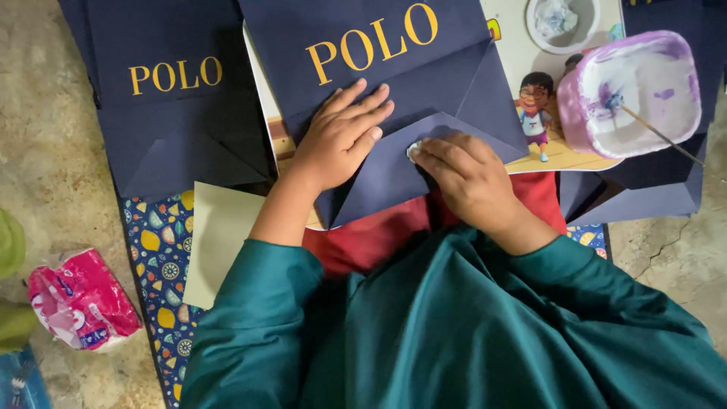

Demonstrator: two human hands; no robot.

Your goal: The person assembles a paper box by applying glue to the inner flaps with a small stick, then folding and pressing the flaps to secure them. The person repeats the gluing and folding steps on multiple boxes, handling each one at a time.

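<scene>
A navy blue paper bag with gold lettering lies flat in front of me, its bottom flaps folded into a point. My left hand rests flat on the left flap with the fingers spread and pressing down. My right hand presses its fingertips on the flap's tip, with a small whitish wad under them. Both sleeves are teal.
Another folded navy bag lies at the left, more navy paper at the right. A pink-rimmed tub of white paste with a thin stick stands at the upper right on a picture board. A pink packet lies on the floor at the left.
</scene>
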